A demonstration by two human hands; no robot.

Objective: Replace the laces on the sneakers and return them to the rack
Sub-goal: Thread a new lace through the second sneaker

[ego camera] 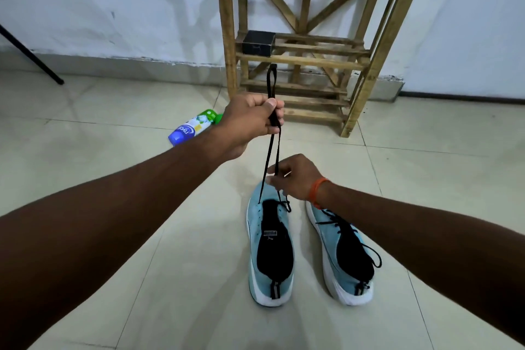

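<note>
Two sneakers (253, 226); one lace (268, 156) held by left hand (250, 119) and right hand (297, 179).

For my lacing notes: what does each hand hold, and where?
The black lace: left hand grips its two strands high up; right hand pinches it low, just above the sneaker.

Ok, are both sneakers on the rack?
No, the left sneaker and right sneaker both stand on the floor tiles before the wooden rack.
</note>
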